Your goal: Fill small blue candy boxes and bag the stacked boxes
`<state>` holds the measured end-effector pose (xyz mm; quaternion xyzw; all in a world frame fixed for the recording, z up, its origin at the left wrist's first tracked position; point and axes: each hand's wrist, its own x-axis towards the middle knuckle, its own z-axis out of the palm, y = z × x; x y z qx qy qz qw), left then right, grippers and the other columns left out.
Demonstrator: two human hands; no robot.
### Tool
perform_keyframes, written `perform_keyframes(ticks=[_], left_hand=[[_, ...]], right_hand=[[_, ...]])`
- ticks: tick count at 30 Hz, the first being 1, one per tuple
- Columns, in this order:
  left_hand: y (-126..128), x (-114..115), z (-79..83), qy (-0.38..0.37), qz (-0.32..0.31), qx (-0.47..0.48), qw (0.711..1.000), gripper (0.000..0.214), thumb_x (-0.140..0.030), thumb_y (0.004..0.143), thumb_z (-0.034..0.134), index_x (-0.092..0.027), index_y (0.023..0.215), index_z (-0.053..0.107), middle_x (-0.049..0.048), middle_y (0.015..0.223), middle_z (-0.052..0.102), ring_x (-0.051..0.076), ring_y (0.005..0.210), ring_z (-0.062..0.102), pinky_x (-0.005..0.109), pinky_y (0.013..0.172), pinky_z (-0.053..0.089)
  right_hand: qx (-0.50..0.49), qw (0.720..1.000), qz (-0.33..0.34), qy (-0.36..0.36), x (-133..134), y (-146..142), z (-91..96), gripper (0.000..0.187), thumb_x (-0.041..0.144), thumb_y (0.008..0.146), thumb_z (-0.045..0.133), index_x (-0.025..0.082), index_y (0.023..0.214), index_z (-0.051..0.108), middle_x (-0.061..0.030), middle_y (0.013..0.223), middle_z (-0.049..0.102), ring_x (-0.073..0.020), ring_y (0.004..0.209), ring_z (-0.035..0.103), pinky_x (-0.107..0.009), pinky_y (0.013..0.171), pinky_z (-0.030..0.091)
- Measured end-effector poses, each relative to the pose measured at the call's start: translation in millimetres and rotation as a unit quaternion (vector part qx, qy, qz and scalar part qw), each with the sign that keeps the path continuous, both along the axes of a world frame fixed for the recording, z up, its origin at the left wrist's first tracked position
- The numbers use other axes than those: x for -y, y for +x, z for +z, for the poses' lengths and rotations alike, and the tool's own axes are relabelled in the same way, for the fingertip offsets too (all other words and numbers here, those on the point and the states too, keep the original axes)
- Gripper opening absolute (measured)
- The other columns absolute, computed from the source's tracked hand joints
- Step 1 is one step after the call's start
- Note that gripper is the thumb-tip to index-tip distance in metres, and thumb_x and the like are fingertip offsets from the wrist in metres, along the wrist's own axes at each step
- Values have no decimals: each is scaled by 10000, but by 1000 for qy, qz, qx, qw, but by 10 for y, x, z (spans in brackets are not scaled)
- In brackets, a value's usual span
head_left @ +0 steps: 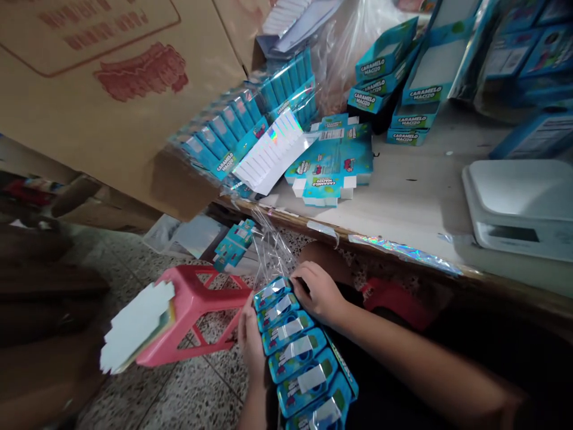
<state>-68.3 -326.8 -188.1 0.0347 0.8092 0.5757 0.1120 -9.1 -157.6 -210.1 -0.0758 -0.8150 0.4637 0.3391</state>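
Hands steady a row of blue candy boxes (302, 358) on the lap, left hand (250, 343) cupping its side and right hand (319, 292) gripping its top end beside loose cellophane (271, 254), wrapping seemingly unfinished, while flat carton blanks (333, 161) wait on the table (416, 197).

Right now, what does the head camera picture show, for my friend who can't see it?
Two hands, left and right, hold a row of blue candy boxes in clear wrap on the person's lap. Beside them stands a pink stool; above, a table holds flat blue cartons and a white scale.
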Motion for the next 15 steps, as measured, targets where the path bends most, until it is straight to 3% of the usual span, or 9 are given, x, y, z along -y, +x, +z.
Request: perform_keyframes(ticks=[2,4,6,9,15], left_hand=[[-4,-49,39,20,35,3,999,541,-616,916,515,-209,1253,630,71,1357,606,304,1321,514,432,1124,423],[14,-93,122,18,76,6,997,535,-564,842,652,-180,1214,659,93,1324,634,300,1264,564,426,1114,432],[37,-116,218,-18,95,8,995,529,-513,774,740,-166,1169,686,105,1279,661,308,1241,578,440,1106,436],[72,-95,304,-71,98,7,993,516,-531,752,743,-166,1115,712,108,1212,691,317,1211,593,455,1065,468],[155,96,120,-66,144,44,986,556,-666,690,717,-158,917,714,109,1010,726,347,1085,627,464,946,517]], right_hand=[[19,999,8,33,-8,-1,53,144,180,976,458,171,971,601,-91,906,625,-222,842,549,-350,764,469],[38,996,10,78,-26,4,115,171,182,975,467,166,1050,621,-96,922,626,-230,834,546,-353,740,451],[48,992,10,114,-41,14,173,201,195,983,469,169,1093,635,-95,928,627,-232,830,547,-353,730,435],[44,990,12,130,-50,31,210,236,201,995,439,161,1091,650,-97,928,629,-228,833,548,-352,726,431],[-4,998,18,53,-17,101,92,204,157,981,448,161,1062,636,-99,947,628,-218,869,576,-344,771,493]])
